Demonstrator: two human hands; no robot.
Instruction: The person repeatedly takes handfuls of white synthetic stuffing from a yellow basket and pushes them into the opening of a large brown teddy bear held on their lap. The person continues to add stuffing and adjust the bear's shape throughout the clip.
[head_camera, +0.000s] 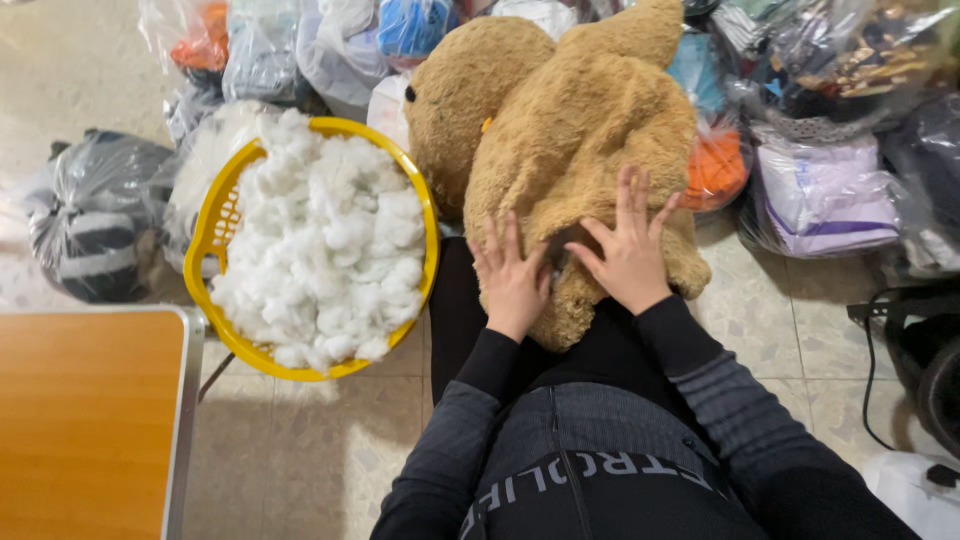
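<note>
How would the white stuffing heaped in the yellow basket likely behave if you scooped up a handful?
The white stuffing looks fluffy and clumped, so it is probably very light and squashy. Piled loosely above the rim of the yellow basket, bits would likely tear off and spill.

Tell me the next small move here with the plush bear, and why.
Probably reach the left hand over to the yellow basket for a tuft of white stuffing. Both it and the right hand lie flat on the tan plush bear, beside a small gap in its back, holding nothing.

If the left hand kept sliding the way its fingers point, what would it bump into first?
The left hand already rests on the teddy bear, so it would probably just push further up the bear's soft tan body.
</note>
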